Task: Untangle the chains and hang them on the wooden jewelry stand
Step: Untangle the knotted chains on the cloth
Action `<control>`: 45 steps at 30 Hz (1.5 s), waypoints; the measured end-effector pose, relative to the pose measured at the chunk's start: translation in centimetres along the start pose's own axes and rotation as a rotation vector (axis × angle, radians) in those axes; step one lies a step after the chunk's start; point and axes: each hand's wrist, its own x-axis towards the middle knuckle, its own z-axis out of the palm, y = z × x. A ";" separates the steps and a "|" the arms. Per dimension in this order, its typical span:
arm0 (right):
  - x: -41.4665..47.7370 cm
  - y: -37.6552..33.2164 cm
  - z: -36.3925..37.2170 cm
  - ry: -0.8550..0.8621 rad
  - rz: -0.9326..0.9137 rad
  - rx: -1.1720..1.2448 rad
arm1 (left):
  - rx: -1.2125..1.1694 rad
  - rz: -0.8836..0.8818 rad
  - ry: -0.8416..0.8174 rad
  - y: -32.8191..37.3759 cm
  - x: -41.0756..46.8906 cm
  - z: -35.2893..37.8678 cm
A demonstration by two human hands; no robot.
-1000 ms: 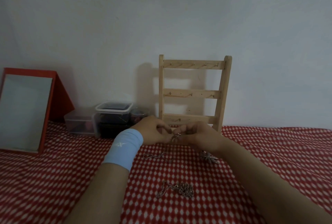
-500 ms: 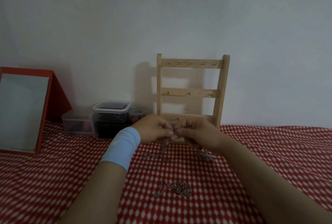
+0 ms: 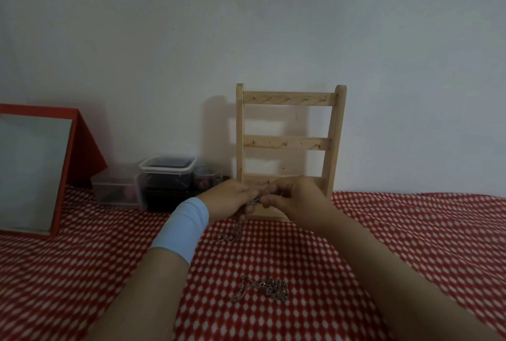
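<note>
Both hands, left hand (image 3: 230, 198) and right hand (image 3: 297, 198), pinch what looks like a tangled chain (image 3: 238, 224) before the wooden jewelry stand (image 3: 289, 143), another chain pile (image 3: 264, 289) lying on the red checked cloth (image 3: 410, 245).

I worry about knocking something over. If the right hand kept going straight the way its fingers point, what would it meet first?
The right hand points left, so it would first meet the left hand, already almost fingertip to fingertip at the pinched chain. The wooden stand sits behind, though depth is unclear.
</note>
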 end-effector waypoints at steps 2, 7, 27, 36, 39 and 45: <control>0.1 0.1 0.2 0.027 -0.026 -0.037 | -0.144 -0.050 -0.029 0.1 -0.1 0.2; 0.2 -0.6 -0.1 -0.016 0.013 0.059 | -0.290 -0.112 -0.017 0.3 0.0 0.4; -0.6 -0.8 -2.1 -0.200 0.208 0.068 | -0.383 -0.048 0.158 1.1 -1.7 -2.6; -0.4 -1.1 -1.5 -0.166 0.219 0.123 | 0.434 -0.031 0.178 2.2 -1.2 -1.5; -0.4 -1.0 -1.3 -0.124 0.210 0.148 | 0.218 -0.039 0.103 3.0 -0.8 -0.2; -0.3 -1.0 -1.0 -0.089 0.239 0.296 | 0.164 -0.002 0.201 2.3 -0.2 0.1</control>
